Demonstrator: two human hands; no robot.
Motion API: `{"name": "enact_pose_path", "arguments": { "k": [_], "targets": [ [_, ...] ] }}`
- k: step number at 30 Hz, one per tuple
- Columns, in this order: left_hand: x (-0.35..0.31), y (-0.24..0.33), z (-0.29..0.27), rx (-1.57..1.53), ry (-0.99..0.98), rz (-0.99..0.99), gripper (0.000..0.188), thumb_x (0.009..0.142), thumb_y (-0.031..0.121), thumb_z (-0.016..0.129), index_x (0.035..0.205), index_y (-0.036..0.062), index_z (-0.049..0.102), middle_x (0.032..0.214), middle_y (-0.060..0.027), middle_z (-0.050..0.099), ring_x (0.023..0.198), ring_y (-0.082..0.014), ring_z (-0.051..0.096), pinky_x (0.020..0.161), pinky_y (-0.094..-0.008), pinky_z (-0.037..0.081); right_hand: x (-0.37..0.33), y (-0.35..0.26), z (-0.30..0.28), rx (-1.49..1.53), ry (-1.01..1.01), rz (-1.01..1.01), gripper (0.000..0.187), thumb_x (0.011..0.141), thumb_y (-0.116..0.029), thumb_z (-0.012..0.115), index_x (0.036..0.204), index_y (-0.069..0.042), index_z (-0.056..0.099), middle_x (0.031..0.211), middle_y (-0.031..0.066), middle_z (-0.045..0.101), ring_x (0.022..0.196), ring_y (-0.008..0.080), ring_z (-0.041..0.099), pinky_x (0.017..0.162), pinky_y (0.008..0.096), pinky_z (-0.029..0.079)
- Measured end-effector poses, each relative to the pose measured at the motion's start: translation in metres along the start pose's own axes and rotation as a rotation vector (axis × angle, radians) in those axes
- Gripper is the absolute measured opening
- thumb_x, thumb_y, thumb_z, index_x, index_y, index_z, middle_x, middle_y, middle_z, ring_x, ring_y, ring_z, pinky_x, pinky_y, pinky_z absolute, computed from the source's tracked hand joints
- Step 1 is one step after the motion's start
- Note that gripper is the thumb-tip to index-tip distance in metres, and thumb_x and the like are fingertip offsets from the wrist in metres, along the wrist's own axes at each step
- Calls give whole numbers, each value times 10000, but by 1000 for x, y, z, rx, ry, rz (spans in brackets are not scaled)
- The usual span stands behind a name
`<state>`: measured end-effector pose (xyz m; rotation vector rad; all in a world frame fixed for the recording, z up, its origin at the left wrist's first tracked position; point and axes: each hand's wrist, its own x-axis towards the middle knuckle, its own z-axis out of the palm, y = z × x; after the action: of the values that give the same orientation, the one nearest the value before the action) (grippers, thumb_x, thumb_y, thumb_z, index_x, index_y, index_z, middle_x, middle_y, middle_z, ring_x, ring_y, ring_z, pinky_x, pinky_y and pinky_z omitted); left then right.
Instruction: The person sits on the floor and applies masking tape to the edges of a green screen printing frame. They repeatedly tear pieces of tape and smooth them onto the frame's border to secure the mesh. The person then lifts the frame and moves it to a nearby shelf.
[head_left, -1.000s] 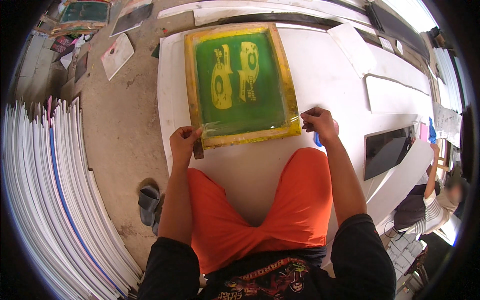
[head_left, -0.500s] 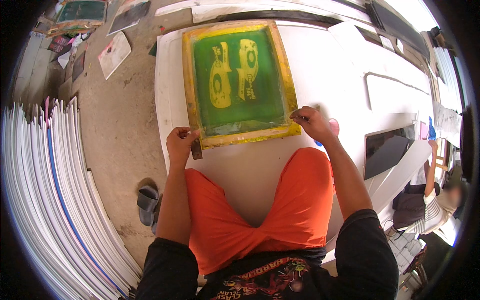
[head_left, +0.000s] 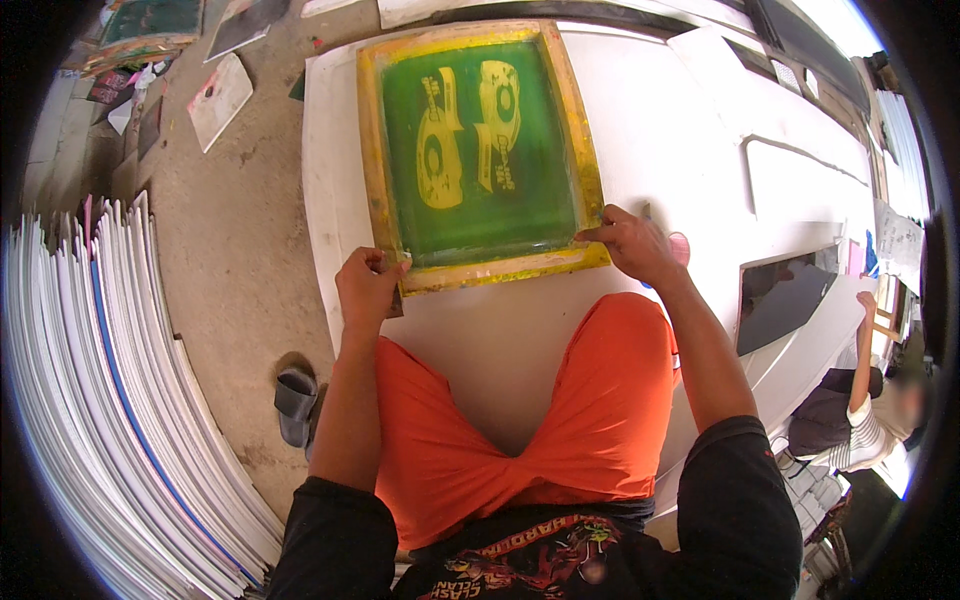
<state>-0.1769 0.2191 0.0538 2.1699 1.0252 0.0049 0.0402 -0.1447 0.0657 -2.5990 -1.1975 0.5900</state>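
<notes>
A silkscreen frame (head_left: 585,150), wooden and stained yellow, lies in front of me with green mesh and two yellow mirrored designs. A glossy, see-through strip that looks like clear tape (head_left: 495,252) runs along the near inner edge of the mesh. My left hand (head_left: 368,285) pinches its left end at the near left corner, thumb and forefinger together. At the near right corner, my right hand (head_left: 637,243) has its fingertips closed at the strip's other end, just inside the wood. What lies under the right fingers is partly hidden.
The screen rests on a white board (head_left: 660,130). White sheets (head_left: 130,400) stand stacked on the left, near a dark sandal (head_left: 295,400) on the floor. A black panel (head_left: 785,300) lies to the right, and another person (head_left: 850,410) is at far right.
The strip now lies closer to the near edge of the mesh. My left hand has moved in over the corner, and my right fingertips have come down onto the inner edge.
</notes>
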Motion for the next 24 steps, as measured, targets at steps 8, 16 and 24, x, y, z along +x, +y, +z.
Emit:
{"name": "enact_pose_path", "arguments": {
  "k": [8, 16, 24],
  "targets": [
    [5, 13, -3, 87, -17, -13, 459, 725, 221, 937, 1013, -54, 710, 851, -154, 731, 780, -257, 706, 755, -362, 568, 6, 4, -3, -59, -50, -2, 475, 913, -16, 544, 1150, -339, 800, 1043, 63, 628, 897, 239, 672, 788, 424, 556],
    [9, 18, -9, 106, -21, -51, 480, 727, 242, 940, 1022, -62, 713, 882, -180, 741, 803, -266, 718, 761, -365, 570, 11, -15, -24, -81, -128, 41, 494, 922, -11, 531, 1178, -345, 790, 1000, 80, 600, 881, 252, 668, 808, 441, 548],
    [10, 14, -10, 138, -41, -51, 489, 724, 245, 939, 1028, -66, 714, 889, -194, 741, 820, -289, 727, 765, -379, 570, 13, -22, -13, -125, -231, 70, 503, 956, -35, 528, 1221, -392, 764, 1071, 91, 612, 902, 275, 687, 824, 460, 535]
  ]
}}
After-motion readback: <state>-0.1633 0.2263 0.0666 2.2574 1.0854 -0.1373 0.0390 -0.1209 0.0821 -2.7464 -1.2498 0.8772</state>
